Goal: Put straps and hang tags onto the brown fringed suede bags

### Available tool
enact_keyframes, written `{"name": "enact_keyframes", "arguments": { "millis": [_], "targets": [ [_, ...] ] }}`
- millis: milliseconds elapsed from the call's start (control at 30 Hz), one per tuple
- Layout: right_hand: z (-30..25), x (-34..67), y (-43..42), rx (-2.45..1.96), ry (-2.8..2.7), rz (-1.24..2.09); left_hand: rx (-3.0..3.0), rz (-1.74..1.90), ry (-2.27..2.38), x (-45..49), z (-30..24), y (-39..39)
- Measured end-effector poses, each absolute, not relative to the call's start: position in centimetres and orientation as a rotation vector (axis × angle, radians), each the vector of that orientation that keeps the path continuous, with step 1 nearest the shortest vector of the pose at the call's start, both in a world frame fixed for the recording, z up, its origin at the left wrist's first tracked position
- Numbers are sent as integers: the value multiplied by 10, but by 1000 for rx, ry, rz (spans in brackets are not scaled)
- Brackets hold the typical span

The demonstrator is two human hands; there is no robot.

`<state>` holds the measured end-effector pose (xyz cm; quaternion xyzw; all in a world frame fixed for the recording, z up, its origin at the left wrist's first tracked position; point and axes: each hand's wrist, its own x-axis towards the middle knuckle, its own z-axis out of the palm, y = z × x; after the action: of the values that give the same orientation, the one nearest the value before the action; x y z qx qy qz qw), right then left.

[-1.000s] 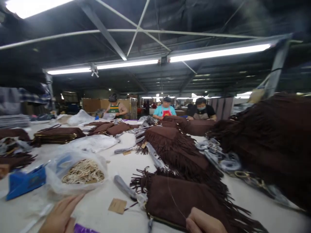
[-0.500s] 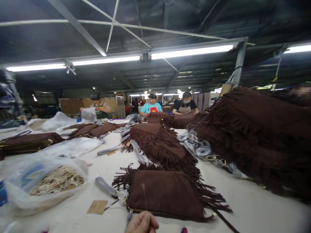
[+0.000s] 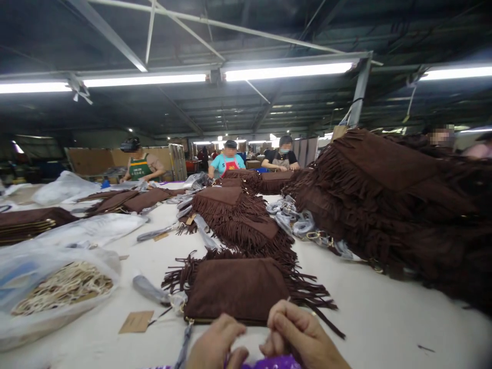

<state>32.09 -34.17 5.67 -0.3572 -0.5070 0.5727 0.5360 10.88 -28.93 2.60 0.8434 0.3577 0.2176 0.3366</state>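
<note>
A dark brown suede bag (image 3: 236, 289) with fringed sides lies flat on the table, its gold zipper edge toward me. My left hand (image 3: 217, 341) is just below that edge, slightly blurred, fingers bent and thumb apart, with nothing visible in it. Beside it on the right, my right hand (image 3: 303, 333) is closed in a pinch near the bag's lower right corner. A tiny pale tip shows above its fingers; I cannot make out what it is. Shiny purple material (image 3: 277, 363) lies below both hands, partly hidden. A wrapped strap (image 3: 149, 291) and brown tag (image 3: 136, 322) lie left of the bag.
A plastic bag (image 3: 111, 264) of pale strings (image 3: 67, 288) stands at left. Fringed brown bags (image 3: 238, 218) lie ahead, and a tall pile of them (image 3: 400, 205) rises at right. Several people work across the table, one in a green apron (image 3: 140, 169).
The view has shifted, so the table's things appear further left. My right hand has come into view in a pinch. More of the purple material shows below my hands.
</note>
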Motion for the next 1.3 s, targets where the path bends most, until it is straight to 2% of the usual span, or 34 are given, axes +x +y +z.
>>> {"name": "enact_keyframes", "arguments": {
  "millis": [67,133,267,467,567,700,900,1100,1300],
  "targets": [
    [56,337,-343,-896,-1131,1432,2507,566,1205,94,36,-275],
    [54,351,-345,-988,-1159,1461,2676,376,1381,85,45,-258],
    [50,357,-349,-1131,-1459,1393,2739,118,1344,82,60,-232],
    [56,339,-340,-1122,-2190,624,2738,145,1279,88,76,-222],
    [48,331,-332,-1129,-2291,489,2741,150,1232,82,72,-222],
    [31,315,-322,-1112,-2358,338,2657,357,1146,50,62,-219],
    [33,244,-301,-729,-2761,-233,2609,340,1126,2,39,-215],
    [79,184,-271,-582,-3120,-201,2736,639,973,-11,1,-202],
    [86,217,-273,-931,-3257,-94,2823,770,983,-6,0,-204]
  ]
}}
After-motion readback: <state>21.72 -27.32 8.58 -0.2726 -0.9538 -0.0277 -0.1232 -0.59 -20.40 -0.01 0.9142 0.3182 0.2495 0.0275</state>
